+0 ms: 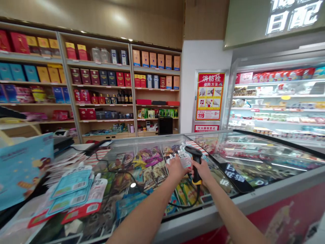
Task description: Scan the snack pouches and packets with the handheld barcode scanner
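My right hand [203,172] is wrapped round the handle of a black and yellow barcode scanner [194,151]. Just left of it, my left hand [176,168] grips the near edge of a white spouted pouch [185,158]. This pouch is among several white pouches on the freezer's glass top, partly hidden by my hands and the scanner. A black cable [132,176] runs across the glass, looping below my hands. Farther left lie stacked blue spouted pouches [72,181] and, beside them, a white and red spouted pouch [88,200].
Packaged frozen goods show through the glass of the freezer [162,225]. A blue bag [24,169] stands at the left, near loose papers [63,164]. Behind are shelves of boxes [101,64], a red fire hydrant sign [209,96] and a lit refrigerated display [279,101].
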`<action>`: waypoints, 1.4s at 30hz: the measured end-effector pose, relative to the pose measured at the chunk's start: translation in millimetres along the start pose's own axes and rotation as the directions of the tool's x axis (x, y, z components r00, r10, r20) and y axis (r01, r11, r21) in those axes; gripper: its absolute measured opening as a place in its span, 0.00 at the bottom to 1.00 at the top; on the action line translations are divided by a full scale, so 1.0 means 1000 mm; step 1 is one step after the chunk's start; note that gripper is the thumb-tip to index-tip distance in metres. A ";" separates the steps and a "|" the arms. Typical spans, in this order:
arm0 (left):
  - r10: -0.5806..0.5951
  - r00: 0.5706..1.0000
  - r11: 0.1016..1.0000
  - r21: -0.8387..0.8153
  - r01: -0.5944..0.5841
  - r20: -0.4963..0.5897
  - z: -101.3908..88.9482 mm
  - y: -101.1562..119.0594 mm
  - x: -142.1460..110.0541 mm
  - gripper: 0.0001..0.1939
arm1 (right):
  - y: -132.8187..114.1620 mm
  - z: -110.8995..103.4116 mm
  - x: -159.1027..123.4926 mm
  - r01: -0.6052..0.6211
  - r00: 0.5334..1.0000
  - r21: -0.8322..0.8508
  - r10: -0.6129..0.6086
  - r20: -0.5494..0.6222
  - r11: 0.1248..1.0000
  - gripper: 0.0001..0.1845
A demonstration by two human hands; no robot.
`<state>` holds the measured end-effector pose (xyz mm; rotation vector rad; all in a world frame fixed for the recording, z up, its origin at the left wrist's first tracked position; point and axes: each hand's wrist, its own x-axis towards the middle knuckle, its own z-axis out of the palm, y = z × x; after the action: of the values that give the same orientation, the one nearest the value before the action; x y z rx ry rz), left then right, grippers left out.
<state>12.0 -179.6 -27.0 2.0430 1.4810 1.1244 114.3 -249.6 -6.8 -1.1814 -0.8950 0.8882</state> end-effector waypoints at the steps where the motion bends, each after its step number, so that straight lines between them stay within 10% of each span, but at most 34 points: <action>1: -0.004 1.000 1.000 -0.018 0.004 0.000 0.002 -0.001 0.001 0.43 | 0.000 -0.002 0.003 0.010 1.000 0.013 -0.009 -0.018 1.000 0.17; 4: -0.072 0.997 0.995 -0.074 0.073 0.019 0.003 -0.006 0.007 0.41 | -0.001 0.002 0.012 0.035 0.998 0.048 -0.032 -0.049 0.998 0.19; 8: -0.130 0.989 0.973 -0.182 0.140 0.067 -0.009 -0.021 0.021 0.12 | -0.006 0.023 0.020 0.062 0.998 0.089 -0.062 -0.002 0.994 0.21; 13: -0.145 0.977 0.878 -0.476 0.055 -0.156 -0.029 -0.048 0.040 0.02 | -0.006 0.044 0.018 0.066 0.998 0.150 -0.069 0.016 0.987 0.21; 18: -0.459 0.888 0.448 -0.864 0.228 -0.004 -0.039 -0.061 0.049 0.09 | 0.002 0.040 0.009 -0.063 0.995 0.026 0.061 0.081 0.998 0.17; 24: -0.464 0.871 0.051 -0.977 0.209 0.162 -0.036 -0.059 0.056 0.24 | 0.001 0.029 0.001 -0.091 0.962 -0.099 0.113 0.249 0.991 0.20; 42: -0.430 0.881 -0.050 -0.980 0.193 0.195 -0.031 -0.061 0.057 0.36 | 0.003 0.027 0.001 -0.134 0.948 -0.226 0.191 0.254 0.965 0.17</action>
<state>-42.5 -109.1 -29.2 0.4787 0.6004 1.4748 89.9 -238.5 -6.1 -1.3467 -1.1474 1.1343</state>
